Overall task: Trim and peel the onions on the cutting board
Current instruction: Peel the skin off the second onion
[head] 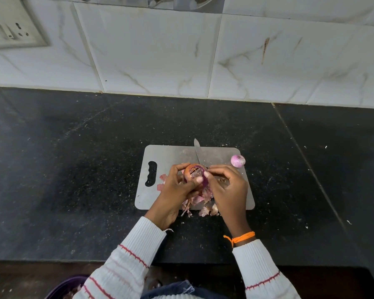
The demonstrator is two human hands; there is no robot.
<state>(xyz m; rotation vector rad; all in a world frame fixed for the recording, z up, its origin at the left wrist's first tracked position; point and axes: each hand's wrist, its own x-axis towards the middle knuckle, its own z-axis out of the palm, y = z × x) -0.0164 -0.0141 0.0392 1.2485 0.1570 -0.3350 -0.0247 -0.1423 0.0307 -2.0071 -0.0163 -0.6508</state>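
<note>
Just right of the frame's centre, a red onion [192, 173] is held above the grey cutting board [173, 154]. The left hand [177, 186] is curled round it from the left, with fingers over the top and the thumb across the front. The right hand [227, 186] is pinched shut on a purple strip of skin [205, 179] that is partly lifted from the onion's right side; a knife [198, 153] appears to be kept in the same hand, its blade pointing up the frame over the board, though the handle is hidden.

The onion is judged firm and light, and slippery where the moist layer is bared. The dry outer skin is thin and brittle and is likely to tear into flakes, so the loose edge is best pinched close to the bulb and drawn along its curve. A steady cradle by the left hand is needed so that the bulb can be turned.

A peeled onion [238, 161] rests at the board's right edge, towards its upper corner, and could roll off. Peelings [200, 203] are heaped at the lower edge, some spilled onto the dark counter [73, 169]. Ample free counter is seen left and right; the tiled wall [160, 50] closes the upper side.
</note>
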